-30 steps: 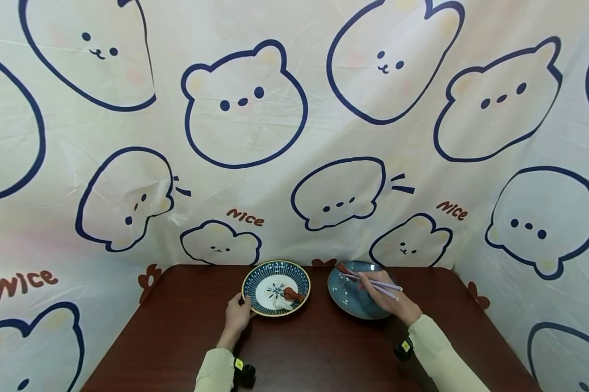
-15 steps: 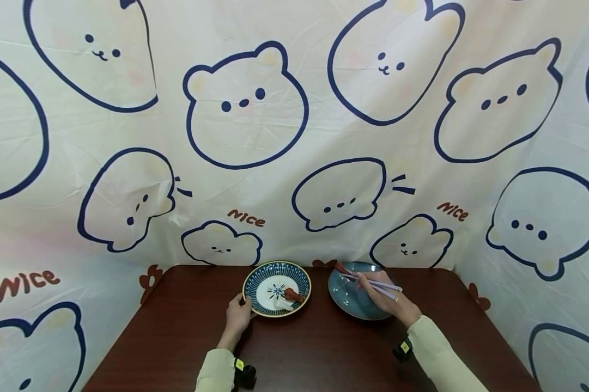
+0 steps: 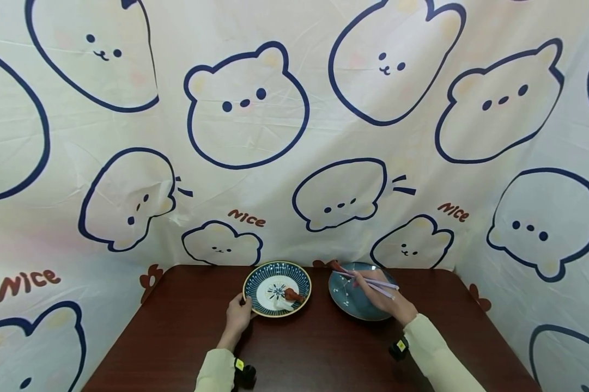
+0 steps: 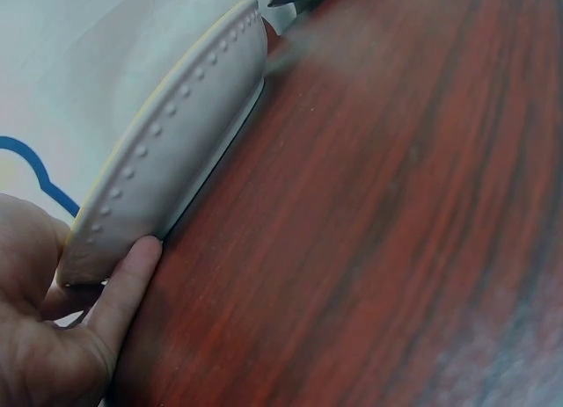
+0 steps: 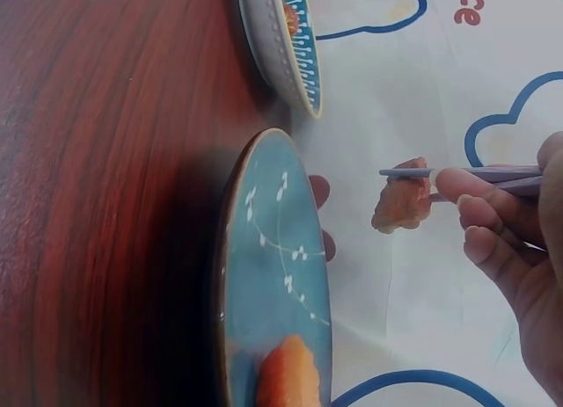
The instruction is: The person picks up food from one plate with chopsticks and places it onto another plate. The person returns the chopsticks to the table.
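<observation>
My left hand (image 3: 238,314) grips the left rim of a patterned plate (image 3: 252,283), thumb at the edge and a finger against its white underside (image 4: 189,134). On that plate lie a reddish-brown piece of food, like a small drumstick (image 3: 292,295), and something white (image 3: 283,305). My right hand (image 3: 384,296) holds a pair of pale purple chopsticks (image 5: 497,173). Between their tips is a reddish-brown piece of meat (image 5: 403,200), raised above the far left part of a blue plate (image 3: 345,299). An orange piece of food (image 5: 290,376) lies on the blue plate, hidden by my hand in the head view.
Both plates stand side by side on a dark brown wooden table (image 3: 294,354), near its back edge. A gap separates them. A pale cloth wall (image 3: 274,190) with cartoon bears rises behind and at both sides.
My right hand has shifted slightly left, carrying the chopsticks and the piece of meat toward the patterned plate. The left hand and both plates have stayed in place.
</observation>
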Demonstrator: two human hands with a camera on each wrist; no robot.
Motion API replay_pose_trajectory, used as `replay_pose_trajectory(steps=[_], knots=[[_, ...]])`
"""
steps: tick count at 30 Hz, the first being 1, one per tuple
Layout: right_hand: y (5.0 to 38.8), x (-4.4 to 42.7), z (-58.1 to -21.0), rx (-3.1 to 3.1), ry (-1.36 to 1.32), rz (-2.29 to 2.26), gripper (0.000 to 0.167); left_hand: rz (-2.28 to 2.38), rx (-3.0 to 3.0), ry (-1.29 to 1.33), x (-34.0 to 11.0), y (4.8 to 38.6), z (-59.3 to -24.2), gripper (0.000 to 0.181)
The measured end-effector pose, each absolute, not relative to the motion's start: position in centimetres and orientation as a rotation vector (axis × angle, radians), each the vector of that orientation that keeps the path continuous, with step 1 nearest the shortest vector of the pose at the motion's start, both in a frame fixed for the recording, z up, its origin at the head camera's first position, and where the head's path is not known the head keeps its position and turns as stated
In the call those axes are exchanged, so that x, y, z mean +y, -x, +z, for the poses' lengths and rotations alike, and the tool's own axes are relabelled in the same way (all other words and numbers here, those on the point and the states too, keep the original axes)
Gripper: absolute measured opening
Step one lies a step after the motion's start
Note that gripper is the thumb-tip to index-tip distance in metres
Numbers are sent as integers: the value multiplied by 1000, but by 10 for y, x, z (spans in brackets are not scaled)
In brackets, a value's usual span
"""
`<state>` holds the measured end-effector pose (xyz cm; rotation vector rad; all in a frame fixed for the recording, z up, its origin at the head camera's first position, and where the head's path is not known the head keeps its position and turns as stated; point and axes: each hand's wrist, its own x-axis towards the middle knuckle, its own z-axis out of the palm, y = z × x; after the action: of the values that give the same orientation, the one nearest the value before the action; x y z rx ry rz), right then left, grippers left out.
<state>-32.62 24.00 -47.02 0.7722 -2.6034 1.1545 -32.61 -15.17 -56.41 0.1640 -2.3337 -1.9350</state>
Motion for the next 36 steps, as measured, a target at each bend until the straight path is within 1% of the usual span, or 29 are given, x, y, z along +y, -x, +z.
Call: replay_pose_trajectory(steps=[8,23,36], knots=[[328,234,-468,-2553,-868,1159,35,-1946,-2327,-152,-151,326,-565,44],[332,216,-465,-2590,-867,1156,36,-1936,-2330,-158,-152,326,-564,45],[331,197,-466,-2557,-985,1215,35,-1950,-2321,-163,-152,327,-563,44]])
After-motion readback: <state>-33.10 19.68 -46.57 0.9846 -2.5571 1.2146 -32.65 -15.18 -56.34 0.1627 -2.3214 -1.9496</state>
